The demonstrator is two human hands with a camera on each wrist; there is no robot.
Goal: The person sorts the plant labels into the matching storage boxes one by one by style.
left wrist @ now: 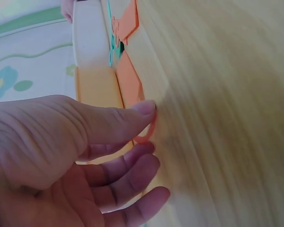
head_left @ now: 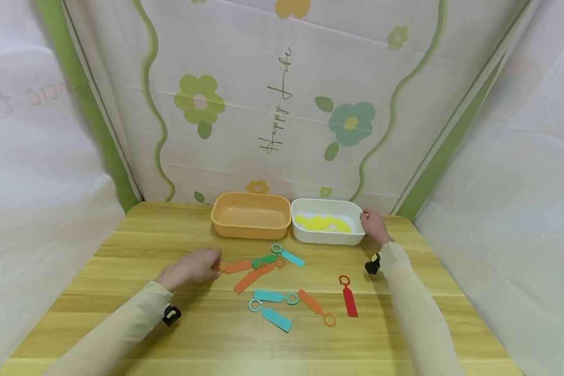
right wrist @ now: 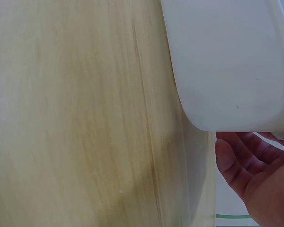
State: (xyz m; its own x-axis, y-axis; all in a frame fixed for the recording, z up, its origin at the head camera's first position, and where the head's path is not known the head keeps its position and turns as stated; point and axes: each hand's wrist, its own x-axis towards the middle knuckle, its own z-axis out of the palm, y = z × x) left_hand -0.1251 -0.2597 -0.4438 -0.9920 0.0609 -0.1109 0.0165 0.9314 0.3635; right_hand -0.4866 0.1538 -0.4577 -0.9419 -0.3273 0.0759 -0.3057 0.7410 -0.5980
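Note:
At the left, my left hand (head_left: 195, 267) pinches the ring end of a flat orange tag (head_left: 237, 267) between thumb and fingers. In the left wrist view the orange ring (left wrist: 146, 134) shows by the thumb tip, and the blade stretches away from the hand. A green tag (head_left: 265, 261) and another orange tag (head_left: 251, 280) overlap near its far end. My right hand (head_left: 375, 225) grips the right end of a white tub (head_left: 329, 238), fingers curled at the rim. Several flat yellow pieces (head_left: 318, 223) lie inside that tub.
An orange tub (head_left: 251, 231) stands against the white one by the back curtain. Light-blue tags (head_left: 292, 258) lie mid-table, two of them nearer the front. Another orange tag (head_left: 310, 301) and a red tag (head_left: 350, 303) rest to their right.

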